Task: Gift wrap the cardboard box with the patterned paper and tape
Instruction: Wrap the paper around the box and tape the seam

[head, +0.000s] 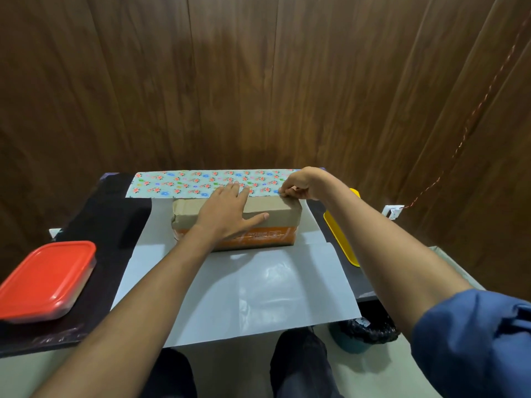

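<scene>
resting flat on top of the cardboard box (275,209), the left hand (230,208) has its fingers spread wide, palm down, thumb lying along the box's near top edge and fingertips reaching the far edge. box lies lengthwise across the middle of the patterned paper (258,285), which is spread white side up on the dark table (109,222). far strip of the paper is folded over, floral print showing, standing just behind the box. right hand (298,186) sits at the box's far right top corner, fingers narrowed in a pinch on the floral edge, touching the corner. red-lidded container (48,278) sits near the table's left edge, well apart from the box. yellow tray (342,237) lies to the right, beside the paper.
</scene>
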